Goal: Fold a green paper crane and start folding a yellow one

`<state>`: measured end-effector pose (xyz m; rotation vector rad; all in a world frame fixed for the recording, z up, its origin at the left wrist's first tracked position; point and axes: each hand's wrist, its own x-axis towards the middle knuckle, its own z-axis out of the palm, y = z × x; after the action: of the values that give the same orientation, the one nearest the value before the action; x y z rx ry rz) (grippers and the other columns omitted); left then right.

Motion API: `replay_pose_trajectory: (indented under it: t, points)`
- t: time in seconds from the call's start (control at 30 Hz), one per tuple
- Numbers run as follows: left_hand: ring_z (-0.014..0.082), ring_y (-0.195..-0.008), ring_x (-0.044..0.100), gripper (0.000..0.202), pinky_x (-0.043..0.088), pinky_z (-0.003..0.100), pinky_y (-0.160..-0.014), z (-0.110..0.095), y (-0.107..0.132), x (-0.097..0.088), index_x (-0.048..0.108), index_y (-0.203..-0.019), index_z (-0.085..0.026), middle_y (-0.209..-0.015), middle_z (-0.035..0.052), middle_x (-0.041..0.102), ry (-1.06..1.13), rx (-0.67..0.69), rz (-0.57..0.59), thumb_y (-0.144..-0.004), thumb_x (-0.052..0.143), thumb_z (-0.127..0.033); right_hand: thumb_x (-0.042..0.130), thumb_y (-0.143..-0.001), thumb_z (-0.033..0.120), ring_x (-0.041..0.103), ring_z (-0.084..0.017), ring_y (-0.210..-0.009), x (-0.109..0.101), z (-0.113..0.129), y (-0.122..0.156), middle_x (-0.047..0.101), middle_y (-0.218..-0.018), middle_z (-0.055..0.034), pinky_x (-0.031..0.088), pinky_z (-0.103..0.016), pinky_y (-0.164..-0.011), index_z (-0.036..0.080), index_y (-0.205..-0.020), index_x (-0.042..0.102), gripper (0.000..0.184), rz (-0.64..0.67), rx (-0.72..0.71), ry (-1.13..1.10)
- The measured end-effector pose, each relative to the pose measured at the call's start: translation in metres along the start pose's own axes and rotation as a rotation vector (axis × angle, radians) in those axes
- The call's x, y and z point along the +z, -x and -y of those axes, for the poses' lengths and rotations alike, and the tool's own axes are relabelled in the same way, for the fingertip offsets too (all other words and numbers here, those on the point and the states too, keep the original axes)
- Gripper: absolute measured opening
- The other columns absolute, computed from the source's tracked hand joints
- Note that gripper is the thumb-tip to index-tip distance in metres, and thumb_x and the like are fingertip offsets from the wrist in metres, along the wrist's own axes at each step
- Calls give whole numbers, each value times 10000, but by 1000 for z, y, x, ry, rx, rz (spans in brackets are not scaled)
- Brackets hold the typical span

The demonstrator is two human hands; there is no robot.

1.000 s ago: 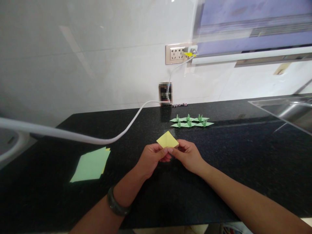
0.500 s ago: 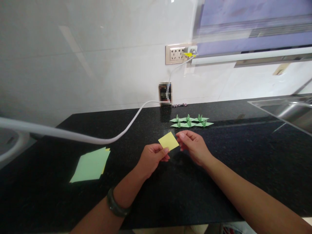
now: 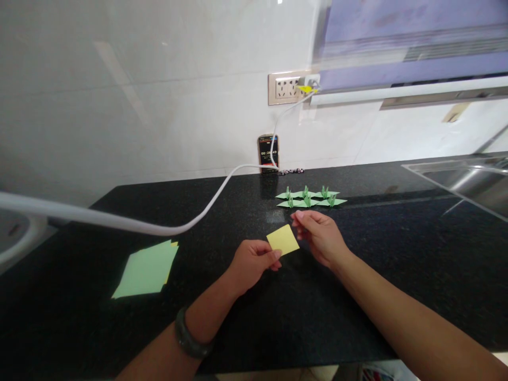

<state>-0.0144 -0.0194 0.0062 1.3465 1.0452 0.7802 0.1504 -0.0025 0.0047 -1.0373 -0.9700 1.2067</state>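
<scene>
A small folded yellow paper square (image 3: 282,239) is held just above the black countertop (image 3: 381,254). My left hand (image 3: 254,260) pinches its near left corner between thumb and fingers. My right hand (image 3: 322,236) is at its far right corner, fingertips pinched on the edge. Several folded green paper cranes (image 3: 309,197) stand in a cluster just beyond my right hand.
A stack of green and yellow paper sheets (image 3: 147,269) lies at the left. A white cable (image 3: 190,221) curves across the counter to a phone (image 3: 269,152) leaning on the wall under a socket (image 3: 286,88). A steel sink (image 3: 464,177) is at the far right.
My right hand let go of the near corner and moved up to the far right corner. The yellow square shifted right and lower, turning flatter.
</scene>
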Motion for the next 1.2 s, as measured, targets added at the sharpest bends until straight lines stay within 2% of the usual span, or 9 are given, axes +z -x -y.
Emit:
replay_pose_trajectory:
  t: [0.07,0.13,0.33,0.43,0.63,0.8,1.0,1.13,1.2]
  points:
    - [101,-479,531,221,418,222,-517,-1,0,0,613,-578,-116,-533,33,613,26,-12,-35,-664,605,-319,606,-670,416,461,-83,-505,2,-2,3,563,-648,-10,356,-198,-431,154,-769,605,281,131,60,39]
    - [100,-486,535,218,415,218,-515,-2,-1,0,613,-602,-110,-546,33,617,34,-7,-61,-668,604,-318,631,-650,395,445,-73,-487,5,-6,7,547,-608,6,348,-195,-431,141,-685,591,260,272,71,142]
    - [94,-547,544,200,414,204,-542,-2,-4,-4,609,-721,-117,-604,13,620,107,39,-142,-658,625,-305,589,-703,357,383,-57,-448,6,-9,10,493,-539,36,289,-190,-426,139,-661,569,223,342,26,308]
    - [90,-537,530,203,411,205,-544,-1,-4,-6,598,-666,-122,-586,8,612,112,67,-196,-673,609,-324,587,-703,355,375,-58,-439,5,-5,10,479,-513,42,265,-189,-420,137,-644,561,227,386,35,350]
    - [109,-544,541,291,423,229,-552,-2,-4,-7,607,-650,-123,-576,18,603,83,61,-193,-726,527,-392,580,-702,351,369,-57,-434,4,-6,9,459,-500,43,258,-184,-411,138,-627,539,229,389,53,400]
    - [101,-562,553,226,418,204,-534,-2,-4,-7,601,-746,-114,-637,20,621,107,50,-97,-647,632,-315,619,-660,359,346,-49,-426,0,-8,5,443,-493,46,220,-175,-385,138,-588,503,260,414,72,479]
    - [119,-587,587,239,428,215,-536,1,-6,-8,584,-798,-117,-701,45,642,179,-49,-90,-655,629,-303,580,-704,344,433,-72,-500,3,-5,5,536,-650,3,354,-199,-448,142,-771,563,214,343,14,340]
    - [124,-645,581,265,435,216,-563,1,-6,-9,609,-821,-115,-723,47,640,198,-1,-114,-684,598,-341,577,-715,317,443,-80,-517,6,-6,8,540,-660,-1,366,-208,-465,146,-833,573,208,351,-37,347]
    - [129,-669,580,281,443,222,-581,0,-6,-10,622,-825,-109,-730,51,638,213,20,-147,-697,583,-356,608,-692,291,445,-79,-524,8,-8,10,517,-648,19,372,-207,-481,165,-864,540,224,279,-109,311]
